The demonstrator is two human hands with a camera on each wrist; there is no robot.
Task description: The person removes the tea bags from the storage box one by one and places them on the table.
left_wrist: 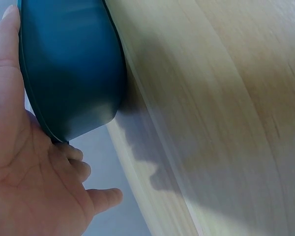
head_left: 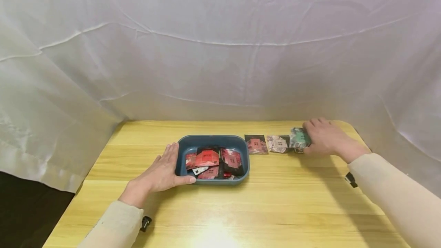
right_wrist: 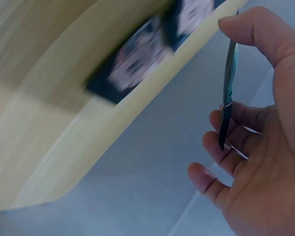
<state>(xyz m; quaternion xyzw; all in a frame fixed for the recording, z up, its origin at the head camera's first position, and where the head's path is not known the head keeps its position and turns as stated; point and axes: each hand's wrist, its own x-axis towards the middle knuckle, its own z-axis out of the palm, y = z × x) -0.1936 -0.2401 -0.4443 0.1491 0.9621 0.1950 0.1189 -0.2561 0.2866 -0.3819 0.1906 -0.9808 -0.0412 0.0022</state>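
Observation:
My left hand (head_left: 159, 170) rests against the left end of a blue plastic tub (head_left: 213, 182), fingers straight along its side and thumb at the front rim. In the left wrist view the palm faces the tub's outer wall (left_wrist: 73, 73). Several small flat sachets, such as a red one (head_left: 207, 157), lie loosely piled in the tub. Over the table's far right, my right hand (head_left: 323, 137) pinches a green-labelled sachet (head_left: 300, 137) between thumb and fingers. The right wrist view shows that sachet (right_wrist: 227, 93) edge-on.
Right of the tub, a dark sachet with a pink label (head_left: 256, 144) and a pale patterned one (head_left: 278, 144) lie in a row on the wooden table (head_left: 275, 209). Part of another shows beneath the held sachet. A white cloth (head_left: 220, 68) hangs behind the table.

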